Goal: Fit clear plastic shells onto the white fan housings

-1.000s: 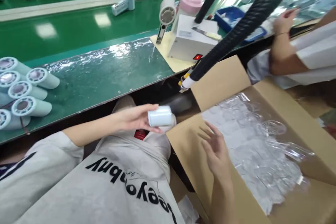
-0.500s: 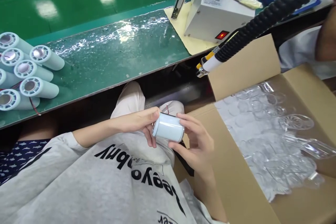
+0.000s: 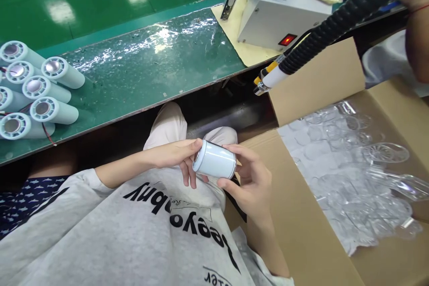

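Note:
Over my lap I hold a short pale-blue cylinder (image 3: 215, 161) lying on its side, with a clear-looking rim at its right end. My left hand (image 3: 188, 156) grips its left end, thumb on top and fingers below. Around its right end curl the thumb and fingers of my right hand (image 3: 250, 176). Several longer pale-blue cylinders (image 3: 55, 111) with slotted ring ends and silvery round centres lie grouped on the green bench (image 3: 161, 71) at the left. Thin dark red wires come out among them.
A white box-shaped machine (image 3: 284, 13) with a lit red switch stands on a yellow sheet. Its black corrugated hose (image 3: 348, 18) slants down beside an open cardboard box (image 3: 281, 196) of clear plastic parts (image 3: 355, 196). Another person's arm (image 3: 417, 44) shows at the right edge.
The short cylinder has tilted slightly, so more of its left end shows. Both hands keep their hold on it. The background has shifted a little with my head.

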Demonstrator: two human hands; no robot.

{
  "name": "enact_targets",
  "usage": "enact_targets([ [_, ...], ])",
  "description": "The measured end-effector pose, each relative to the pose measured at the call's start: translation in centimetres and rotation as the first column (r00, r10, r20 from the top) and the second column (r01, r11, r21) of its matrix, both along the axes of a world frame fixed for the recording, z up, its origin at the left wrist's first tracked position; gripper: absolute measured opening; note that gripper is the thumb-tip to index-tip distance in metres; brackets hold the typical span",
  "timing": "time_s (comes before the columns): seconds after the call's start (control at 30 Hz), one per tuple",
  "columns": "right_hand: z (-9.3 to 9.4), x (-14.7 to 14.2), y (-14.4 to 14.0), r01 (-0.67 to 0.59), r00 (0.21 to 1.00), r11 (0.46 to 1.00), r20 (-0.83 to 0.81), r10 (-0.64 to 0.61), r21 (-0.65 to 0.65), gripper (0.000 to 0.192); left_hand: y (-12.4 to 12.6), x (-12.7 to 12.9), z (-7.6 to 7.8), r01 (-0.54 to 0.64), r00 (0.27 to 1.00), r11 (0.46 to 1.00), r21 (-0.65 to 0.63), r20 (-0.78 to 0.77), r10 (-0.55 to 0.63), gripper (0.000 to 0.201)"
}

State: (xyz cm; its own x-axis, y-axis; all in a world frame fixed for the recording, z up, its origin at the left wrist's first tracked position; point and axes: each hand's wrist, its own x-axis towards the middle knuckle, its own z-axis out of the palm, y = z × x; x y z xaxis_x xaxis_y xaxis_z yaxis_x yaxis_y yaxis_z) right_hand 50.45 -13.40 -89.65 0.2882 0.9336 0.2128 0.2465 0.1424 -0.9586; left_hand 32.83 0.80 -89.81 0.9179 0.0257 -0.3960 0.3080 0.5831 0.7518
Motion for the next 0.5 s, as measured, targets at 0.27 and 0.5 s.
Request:
enact_targets([
  [0.27,-0.01,-0.21,0.22,0.034,0.996,0.999,0.085,-0.036,0.029,0.052,0.04,-0.11,-0.14,-0.005,1.0,1.0,0.003,-0.018,0.005,0.097],
  [0.5,0.1,-0.74,0.62,0.066,0.966,0.992,0.241,-0.091,0.108,0.051,0.03,-0.04,-0.81,-0.037,0.999,0.999,0.015,-0.019,0.037,0.096],
])
